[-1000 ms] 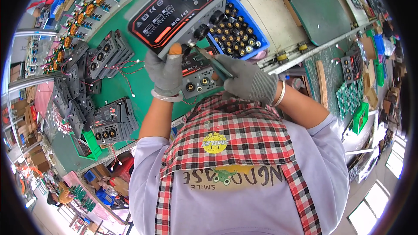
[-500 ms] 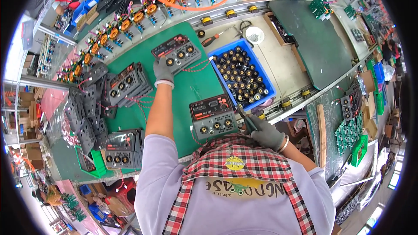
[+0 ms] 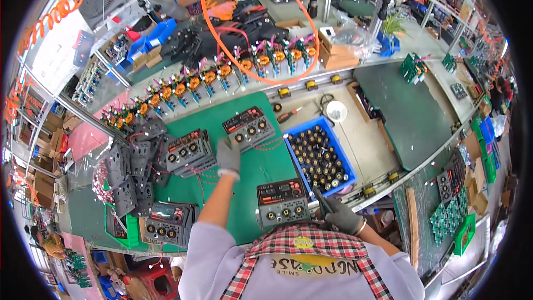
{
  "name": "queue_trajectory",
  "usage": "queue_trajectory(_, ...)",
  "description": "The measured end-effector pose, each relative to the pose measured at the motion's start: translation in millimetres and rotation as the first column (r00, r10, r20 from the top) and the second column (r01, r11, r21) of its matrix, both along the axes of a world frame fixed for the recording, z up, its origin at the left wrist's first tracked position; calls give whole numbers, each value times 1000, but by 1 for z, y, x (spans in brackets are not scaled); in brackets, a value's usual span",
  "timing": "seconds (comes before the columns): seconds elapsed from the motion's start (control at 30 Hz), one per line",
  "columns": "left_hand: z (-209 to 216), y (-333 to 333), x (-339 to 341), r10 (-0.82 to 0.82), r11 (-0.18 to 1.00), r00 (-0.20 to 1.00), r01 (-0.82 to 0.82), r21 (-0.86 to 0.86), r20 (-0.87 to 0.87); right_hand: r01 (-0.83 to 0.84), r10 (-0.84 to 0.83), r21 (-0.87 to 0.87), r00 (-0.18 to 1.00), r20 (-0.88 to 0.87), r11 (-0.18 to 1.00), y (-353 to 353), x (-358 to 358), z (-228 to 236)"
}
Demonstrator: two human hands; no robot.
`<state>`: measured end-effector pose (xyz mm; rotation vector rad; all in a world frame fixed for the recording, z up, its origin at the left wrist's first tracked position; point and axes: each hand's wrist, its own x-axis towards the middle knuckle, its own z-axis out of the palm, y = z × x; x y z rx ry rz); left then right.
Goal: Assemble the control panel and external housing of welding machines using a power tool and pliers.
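Note:
My left hand (image 3: pixel 228 157), in a grey glove, is beside the near-left corner of a black-and-grey control panel (image 3: pixel 250 129) with round brass-coloured fittings and red-and-white wires. Its fingers look apart and hold nothing. On its left leans a stack of similar panels (image 3: pixel 189 151). My right hand (image 3: pixel 343 219), also gloved, is closed around a dark slim hand tool (image 3: pixel 323 201) whose kind I cannot make out. The tool's tip points up towards a blue bin (image 3: pixel 348 182) of black-and-brass parts (image 3: pixel 317 155). Close to my apron lies another panel (image 3: pixel 282 201).
A green mat (image 3: pixel 244 175) covers the bench. Grey brackets (image 3: pixel 126 172) and more panels (image 3: pixel 169 223) are at left. Circuit boards with copper coils (image 3: pixel 194 83) line the back. An orange hose (image 3: pixel 214 28) hangs overhead. A screwdriver (image 3: pixel 288 115) and white bowl (image 3: pixel 336 111) lie beyond the bin.
My left hand has let go of the far panel's edge and drawn back slightly towards me. The right hand keeps its tool. The view has tilted up, showing more of the back.

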<state>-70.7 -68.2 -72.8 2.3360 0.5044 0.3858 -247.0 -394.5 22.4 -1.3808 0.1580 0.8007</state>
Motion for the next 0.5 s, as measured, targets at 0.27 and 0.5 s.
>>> queue_trajectory(0.27,19,-48,-156,-612,771,614,603,-204,-499,-33,35,-21,994,100,999,-6,-10,-20)
queue_trajectory(0.5,-7,-49,-157,-388,915,748,241,-325,-539,112,-107,79,992,-62,991,-1,-12,-3)
